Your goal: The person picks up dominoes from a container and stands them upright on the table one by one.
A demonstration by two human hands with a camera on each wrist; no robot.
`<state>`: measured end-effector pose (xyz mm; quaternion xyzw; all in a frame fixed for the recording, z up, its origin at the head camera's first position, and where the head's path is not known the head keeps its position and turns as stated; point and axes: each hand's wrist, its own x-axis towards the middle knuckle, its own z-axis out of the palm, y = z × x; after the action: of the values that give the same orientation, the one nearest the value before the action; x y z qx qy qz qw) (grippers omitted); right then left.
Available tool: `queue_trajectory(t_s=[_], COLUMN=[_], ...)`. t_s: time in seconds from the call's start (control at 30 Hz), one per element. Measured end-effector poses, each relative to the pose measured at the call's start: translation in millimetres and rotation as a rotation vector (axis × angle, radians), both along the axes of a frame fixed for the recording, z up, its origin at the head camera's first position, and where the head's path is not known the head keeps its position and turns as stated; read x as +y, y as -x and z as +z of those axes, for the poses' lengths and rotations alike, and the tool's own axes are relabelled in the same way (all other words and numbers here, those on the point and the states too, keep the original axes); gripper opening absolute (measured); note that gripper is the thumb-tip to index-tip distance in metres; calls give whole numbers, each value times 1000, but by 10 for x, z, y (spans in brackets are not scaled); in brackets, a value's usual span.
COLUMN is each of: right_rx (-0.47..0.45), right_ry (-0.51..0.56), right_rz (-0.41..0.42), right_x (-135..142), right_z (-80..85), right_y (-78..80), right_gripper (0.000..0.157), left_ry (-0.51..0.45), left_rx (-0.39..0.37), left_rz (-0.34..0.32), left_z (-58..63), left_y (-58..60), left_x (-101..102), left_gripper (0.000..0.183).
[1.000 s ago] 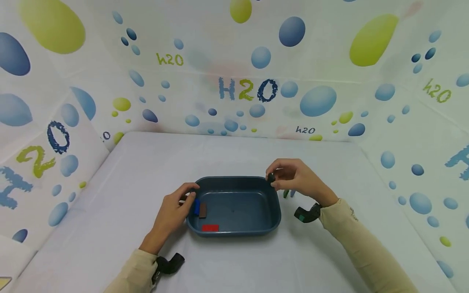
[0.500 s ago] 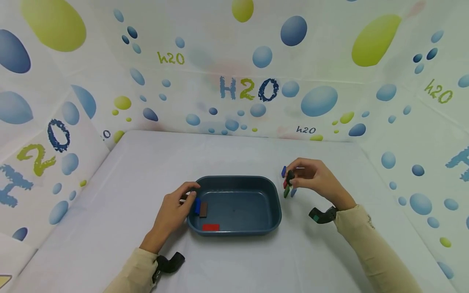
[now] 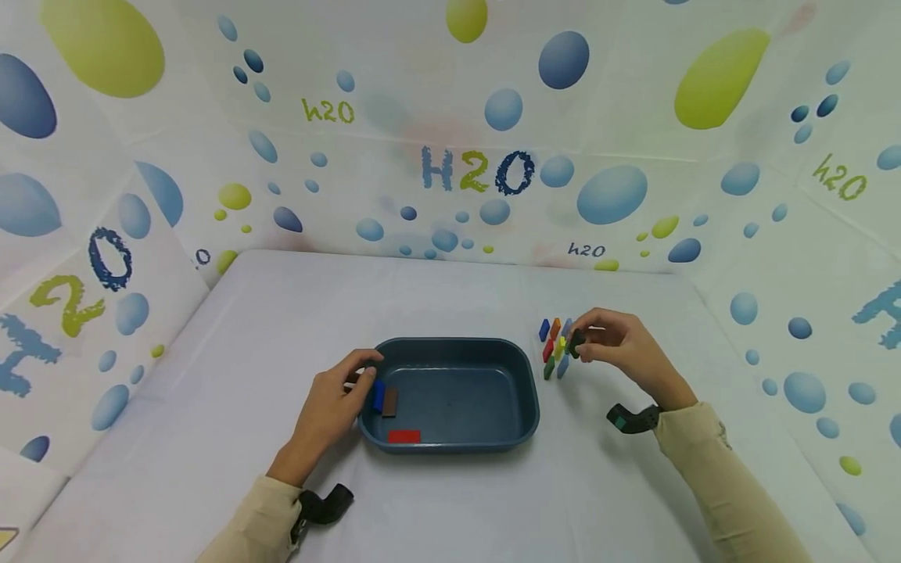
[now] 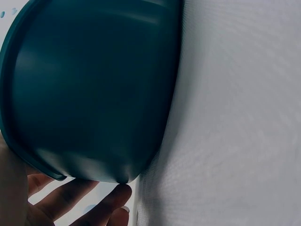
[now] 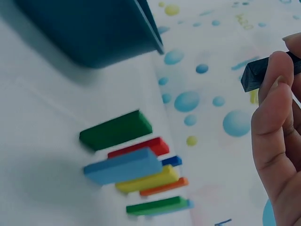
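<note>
Left hand (image 3: 331, 399) at left rim of blue-grey tray (image 3: 450, 450), grip clasping it; tray rests on bench (image 3: 457, 504); inside, toward left end, blue block (image 3: 378, 396) just beside brown block (image 3: 390, 403), red block (image 3: 404, 436) by near wall; right of tray, small coloured blocks (image 5: 146, 181) stand in rows, green, red, yellow, orange among them; dark block (image 5: 255, 74) beside these, pinched in right hand's (image 3: 622, 352) grip
</note>
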<state>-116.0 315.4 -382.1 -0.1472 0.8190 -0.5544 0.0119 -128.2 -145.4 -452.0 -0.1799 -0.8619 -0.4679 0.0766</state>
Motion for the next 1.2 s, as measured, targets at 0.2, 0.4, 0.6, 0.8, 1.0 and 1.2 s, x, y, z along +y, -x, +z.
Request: queue_trajectory(t_s=[0.2, 0.4, 0.6, 0.8, 1.0, 1.2], right_rx=[-26, -61, -84, -100, -106, -100], right_ry=[-3, -2, -1, -1, -17, -24], right_rz=[-47, -65, -70, -81, -90, -79], right_x=[102, 192, 258, 309, 318, 316], right_z=[-110, -234, -376, -527, -619, -694], right_y=[15, 29, 66, 88, 94, 113], right_gripper=[29, 25, 25, 26, 24, 24], left_ry=[-4, 3, 8, 8, 4, 5], left_rx=[-9, -11, -8, -10, -4, -2], left_rz=[-4, 3, 1, -7, -10, -8], left_z=[1, -8, -5, -3, -6, -1], left_y=[6, 5, 5, 11, 16, 6], left_x=[-2, -1, 0, -2, -9, -14], left_gripper=[22, 21, 22, 22, 22, 22])
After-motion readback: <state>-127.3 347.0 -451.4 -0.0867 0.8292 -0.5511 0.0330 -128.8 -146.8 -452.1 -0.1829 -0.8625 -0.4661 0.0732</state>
